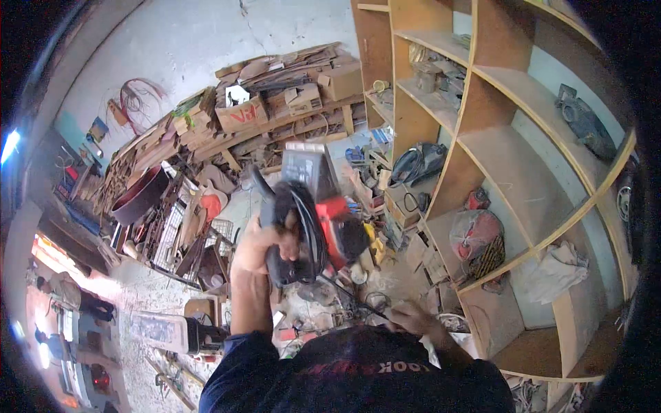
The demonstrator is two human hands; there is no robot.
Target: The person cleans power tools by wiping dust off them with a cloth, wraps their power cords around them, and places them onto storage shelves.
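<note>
My left hand (265,244) is raised in front of me, its fingers wrapped round the handle of a red and black power tool (335,230). Loops of black cord (310,224) are bunched against the tool's side beside my fingers. A grey, flat-faced part (310,172) shows just beyond the tool; whether it belongs to it I cannot tell. Lower and to the right, my right hand (413,320) is closed on the thin black cable (358,297) that runs down from the tool. Motion blurs the tool, so its exact kind is unclear.
Wooden shelves (506,148) holding bags and tools rise on the right. Wood offcuts and cardboard boxes (242,115) are piled along the back wall. Clutter covers the floor below, with a long pale-topped object (160,332) at lower left. Another person (76,296) is at far left.
</note>
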